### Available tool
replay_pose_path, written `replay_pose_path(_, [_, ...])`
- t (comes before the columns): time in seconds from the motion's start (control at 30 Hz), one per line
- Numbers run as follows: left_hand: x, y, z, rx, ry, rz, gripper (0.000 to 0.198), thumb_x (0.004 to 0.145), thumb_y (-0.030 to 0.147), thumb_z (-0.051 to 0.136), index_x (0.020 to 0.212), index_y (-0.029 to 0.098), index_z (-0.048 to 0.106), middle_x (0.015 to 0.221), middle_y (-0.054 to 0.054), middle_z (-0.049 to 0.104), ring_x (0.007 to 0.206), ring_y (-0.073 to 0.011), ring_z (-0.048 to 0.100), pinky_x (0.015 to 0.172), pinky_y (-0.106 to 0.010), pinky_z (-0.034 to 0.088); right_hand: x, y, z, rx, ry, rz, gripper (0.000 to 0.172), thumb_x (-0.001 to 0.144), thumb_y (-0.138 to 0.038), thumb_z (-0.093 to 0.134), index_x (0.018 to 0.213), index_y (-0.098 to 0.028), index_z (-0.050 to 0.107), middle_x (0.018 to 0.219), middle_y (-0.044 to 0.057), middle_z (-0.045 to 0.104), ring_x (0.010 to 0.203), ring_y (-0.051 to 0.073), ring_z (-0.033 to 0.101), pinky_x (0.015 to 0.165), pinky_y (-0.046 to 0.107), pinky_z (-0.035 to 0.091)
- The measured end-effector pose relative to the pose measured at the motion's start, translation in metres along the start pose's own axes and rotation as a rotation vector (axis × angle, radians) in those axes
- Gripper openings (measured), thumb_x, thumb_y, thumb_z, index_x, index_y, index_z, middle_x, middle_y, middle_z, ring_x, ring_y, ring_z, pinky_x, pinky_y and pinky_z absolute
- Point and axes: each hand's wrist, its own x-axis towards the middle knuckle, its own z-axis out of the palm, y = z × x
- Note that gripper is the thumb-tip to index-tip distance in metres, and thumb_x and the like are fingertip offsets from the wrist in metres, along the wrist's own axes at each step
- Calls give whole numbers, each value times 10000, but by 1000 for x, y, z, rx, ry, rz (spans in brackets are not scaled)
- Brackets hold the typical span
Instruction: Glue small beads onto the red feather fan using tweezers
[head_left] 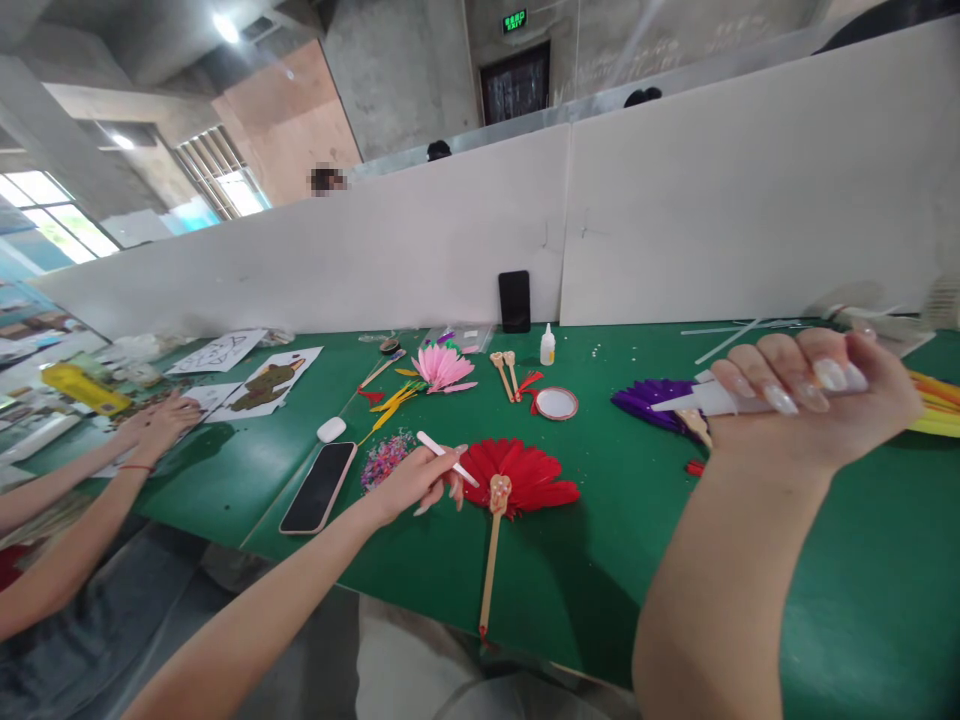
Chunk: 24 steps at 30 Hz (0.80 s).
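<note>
Apparently midway, we are clenching our right hand (814, 405) on a glue tube (701, 399), left hand (418, 482) pinching a stick (444, 453); red fan (529, 472) feathered, sequins (384, 461) loose.

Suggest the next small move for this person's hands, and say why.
Probably lower the right hand so the white tube reaches the red feather fan: the tube is held up, apart from the fan, while the left hand holds a white stick at the fan's edge.
</note>
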Motion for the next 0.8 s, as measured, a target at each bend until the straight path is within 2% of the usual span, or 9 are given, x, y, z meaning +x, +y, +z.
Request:
replay_pose_path(0.1, [-13, 26, -3, -91, 11, 49, 496, 859, 519, 401, 506, 171, 411, 357, 43, 412, 271, -29, 243, 346, -214, 164, 1, -1, -2, 5, 8, -4, 296, 547, -297, 435, 279, -172, 415, 194, -80, 162, 160, 35, 227, 230, 184, 99])
replay_pose_path(0.17, [-24, 49, -5, -158, 34, 112, 491, 848, 530, 405, 502, 186, 346, 365, 61, 345, 306, -31, 238, 371, -208, 203, 2, -1, -4, 4, -5, -11, 298, 552, -292, 434, 282, -172, 397, 201, -83, 147, 162, 34, 227, 233, 179, 107])
replay_pose_path(0.23, [-31, 73, -8, -285, 65, 286, 472, 819, 509, 465, 498, 192, 325, 349, 75, 260, 318, -34, 231, 390, -206, 242, 2, -1, -6, 16, -9, -22, 305, 566, -289, 435, 290, -172, 386, 208, -85, 140, 166, 32, 223, 236, 171, 114])
replay_pose_path(0.27, [-31, 83, -9, -299, 82, 358, 463, 824, 497, 466, 504, 194, 325, 347, 77, 250, 308, -33, 228, 390, -207, 253, 2, -1, -7, 28, -7, -30, 310, 576, -287, 434, 293, -171, 383, 210, -86, 142, 167, 31, 219, 237, 167, 118])
replay_pose_path(0.33, [-22, 97, -9, -244, 144, 455, 431, 856, 476, 439, 538, 193, 376, 386, 64, 349, 304, -36, 289, 374, -202, 263, 2, -1, -8, 56, -7, -44, 320, 588, -284, 431, 296, -170, 370, 209, -86, 150, 169, 28, 209, 240, 162, 130])
replay_pose_path(0.43, [16, 101, -5, -1, 266, 479, 385, 864, 492, 443, 643, 179, 477, 524, 25, 516, 368, -62, 438, 354, -192, 302, 3, -1, -10, 82, -22, -45, 330, 593, -289, 447, 302, -174, 342, 213, -87, 159, 177, 27, 218, 245, 158, 147])
replay_pose_path(0.53, [66, 87, 4, 302, 290, 389, 437, 878, 516, 390, 790, 130, 575, 696, -18, 619, 385, -46, 425, 382, -190, 335, 5, -3, -13, 95, -23, -42, 334, 582, -294, 470, 308, -176, 320, 219, -91, 155, 183, 24, 217, 248, 157, 145])
replay_pose_path(0.67, [124, 67, 20, 441, 312, 350, 434, 876, 473, 447, 746, 116, 657, 614, -15, 582, 525, -93, 501, 487, -196, 374, 8, -4, -20, 107, -8, -40, 338, 569, -299, 492, 304, -177, 320, 220, -89, 154, 188, 24, 211, 241, 158, 140])
replay_pose_path(0.8, [164, 54, 35, 556, 253, 265, 434, 924, 425, 411, 759, 110, 660, 634, -23, 599, 619, -118, 571, 620, -241, 463, 11, -3, -25, 130, 11, -36, 335, 583, -287, 511, 307, -173, 359, 230, -84, 186, 199, 25, 223, 243, 159, 165])
